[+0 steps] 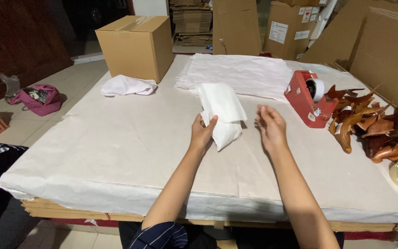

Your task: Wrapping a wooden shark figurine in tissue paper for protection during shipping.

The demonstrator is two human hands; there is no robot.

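One white paper-wrapped bundle — soft, light (likely crushable) — pinched at its lower edge by the left hand. Right hand — fingers loosely curled, empty.

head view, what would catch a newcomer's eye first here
The white paper-wrapped bundle at the middle of the paper-covered table, gripped by the left hand while the right hand hovers open beside it. Next, the red tape dispenser to the right, beside a pile of brown carved wooden pieces. A closed cardboard box stands at the far left.

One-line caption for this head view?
Left hand grips a white wrapped bundle; right hand open beside it, near the red tape dispenser.
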